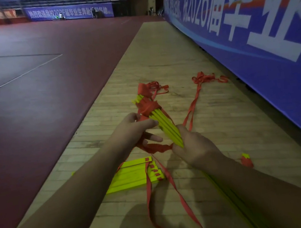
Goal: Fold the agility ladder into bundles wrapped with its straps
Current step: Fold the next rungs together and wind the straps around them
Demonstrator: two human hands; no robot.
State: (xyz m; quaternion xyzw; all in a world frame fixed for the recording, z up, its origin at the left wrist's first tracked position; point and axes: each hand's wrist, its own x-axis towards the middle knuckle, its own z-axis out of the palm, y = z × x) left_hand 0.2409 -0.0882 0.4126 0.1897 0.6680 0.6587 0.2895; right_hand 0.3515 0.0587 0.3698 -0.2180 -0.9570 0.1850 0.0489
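A bundle of yellow ladder rungs is held up above the floor, its far end wound with red strap. My right hand grips the bundle's near end. My left hand holds the red strap beside the bundle's middle, thumb against the rungs and fingers spread. A long red strap loop hangs down from the hands. A second stack of yellow rungs lies flat on the wooden floor below my left forearm.
Loose red strap trails on the wooden strip toward a blue banner wall on the right. More yellow rungs lie under my right forearm. A small red-and-yellow end piece sits at right. Dark red court flooring spreads left.
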